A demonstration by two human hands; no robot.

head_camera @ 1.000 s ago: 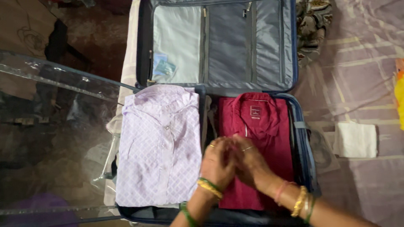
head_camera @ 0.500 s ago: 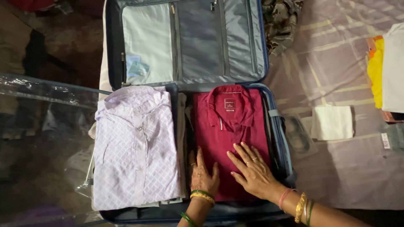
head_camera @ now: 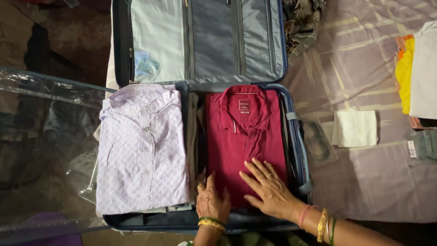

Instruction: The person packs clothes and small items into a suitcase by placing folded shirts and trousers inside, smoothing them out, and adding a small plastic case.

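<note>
A folded maroon collared shirt (head_camera: 243,130) lies in the right half of an open dark blue suitcase (head_camera: 298,150). My left hand (head_camera: 210,200) rests flat on its lower left corner, fingers apart. Just to the right, my right hand (head_camera: 268,189) presses flat on the shirt's lower part, fingers spread. A folded lilac checked shirt (head_camera: 142,150) fills the suitcase's left half, untouched. Both wrists wear bangles.
The suitcase lid (head_camera: 205,41) stands open at the back, with a grey lining and zip pockets. A folded white cloth (head_camera: 356,128) lies on the mauve bedsheet (head_camera: 364,182) to the right. Yellow and white folded clothes (head_camera: 416,77) sit at the far right. A clear plastic cover (head_camera: 45,150) spreads left.
My hands were clasped together over the maroon shirt a second ago; they have parted and now lie flat on its lower part. The view has shifted to the right.
</note>
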